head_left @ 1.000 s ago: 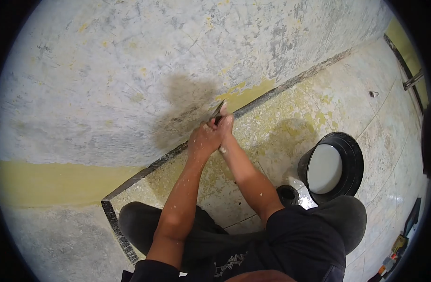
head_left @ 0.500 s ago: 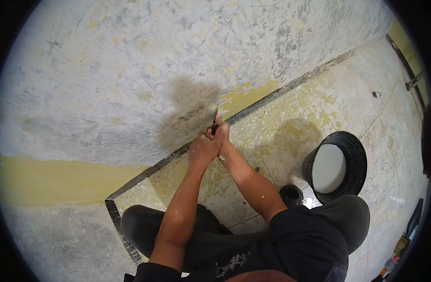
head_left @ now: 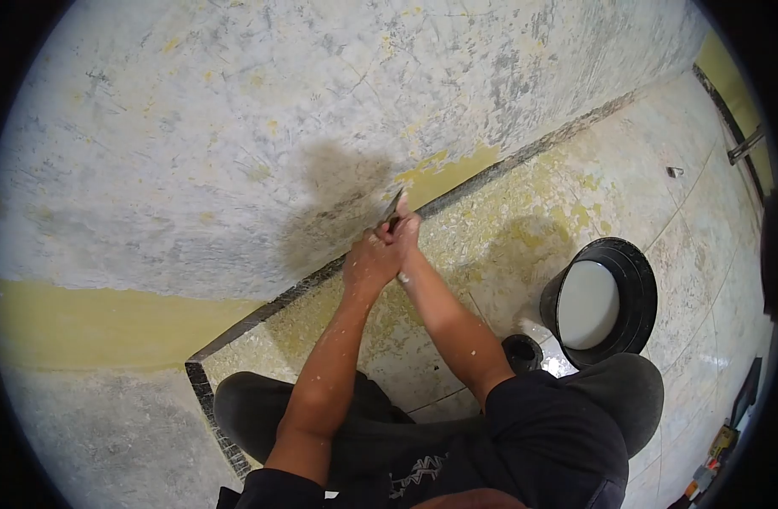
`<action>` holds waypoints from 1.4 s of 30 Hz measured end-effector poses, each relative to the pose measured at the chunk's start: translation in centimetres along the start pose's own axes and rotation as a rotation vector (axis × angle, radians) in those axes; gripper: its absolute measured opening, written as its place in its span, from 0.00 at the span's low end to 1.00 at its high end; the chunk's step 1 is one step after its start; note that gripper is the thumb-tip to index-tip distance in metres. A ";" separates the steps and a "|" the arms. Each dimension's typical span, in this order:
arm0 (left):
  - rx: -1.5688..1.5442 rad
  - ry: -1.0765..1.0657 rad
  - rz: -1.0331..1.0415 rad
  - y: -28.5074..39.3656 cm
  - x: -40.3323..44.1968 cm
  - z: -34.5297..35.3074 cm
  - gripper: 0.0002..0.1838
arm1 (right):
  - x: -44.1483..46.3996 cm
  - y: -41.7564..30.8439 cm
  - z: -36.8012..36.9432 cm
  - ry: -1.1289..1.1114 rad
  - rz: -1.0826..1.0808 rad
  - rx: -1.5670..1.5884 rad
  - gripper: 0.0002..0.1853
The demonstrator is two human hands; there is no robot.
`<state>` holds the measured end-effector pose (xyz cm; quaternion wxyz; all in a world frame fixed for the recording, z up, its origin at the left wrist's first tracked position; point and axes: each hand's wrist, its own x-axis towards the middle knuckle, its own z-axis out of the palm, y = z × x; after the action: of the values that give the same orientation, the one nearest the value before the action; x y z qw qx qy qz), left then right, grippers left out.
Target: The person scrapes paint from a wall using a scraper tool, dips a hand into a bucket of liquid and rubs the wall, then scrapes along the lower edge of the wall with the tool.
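Observation:
A dark, narrow scraper [head_left: 395, 206] stands out from between my two hands, its tip near the patch of yellow paint [head_left: 444, 176] low on the wall. My left hand [head_left: 372, 257] is closed, its fingers wrapped at the scraper's lower end. Pressed against it, my right hand [head_left: 406, 231] grips the same tool, with pale flecks on the skin. The handle is mostly hidden by the fingers. Around the patch, the wall [head_left: 236, 136] is whitish grey and scuffed.
A black bucket [head_left: 640, 293] with milky liquid [head_left: 587, 304] stands right of my right arm, beside a small black cup [head_left: 522, 352]. Yellow flakes cover the floor [head_left: 525, 204] along the dark skirting strip [head_left: 270, 312]. Several tools [head_left: 724, 441] lie at the far right.
Both hands and the scraper dipped slightly down along the wall, then came back up. The view shifted a little; the bucket and cup stayed in place.

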<state>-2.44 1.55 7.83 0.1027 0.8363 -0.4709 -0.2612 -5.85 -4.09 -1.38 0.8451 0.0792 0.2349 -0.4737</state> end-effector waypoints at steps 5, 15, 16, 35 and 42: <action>-0.009 0.044 -0.089 -2.1 -1.5 -1.4 0.43 | -0.3 3.4 0.2 -0.015 0.067 -0.038 0.21; 0.044 0.042 0.103 1.5 1.0 -0.3 0.39 | 1.6 -2.2 0.6 -0.045 -0.105 0.088 0.20; 0.018 0.046 0.204 2.7 1.1 -0.2 0.42 | 1.6 -3.6 0.6 -0.067 -0.162 0.065 0.21; 0.008 0.031 -0.058 -3.3 -0.9 -1.6 0.39 | -0.4 4.1 0.5 -0.029 -0.004 0.020 0.22; 0.075 0.051 0.019 -1.4 0.5 -0.7 0.41 | 0.9 1.3 0.2 0.066 -0.059 0.073 0.24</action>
<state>-0.84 1.87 7.66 0.0857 0.8415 -0.4855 -0.2208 -4.24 -4.16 -1.74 0.8192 0.1183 0.2473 -0.5037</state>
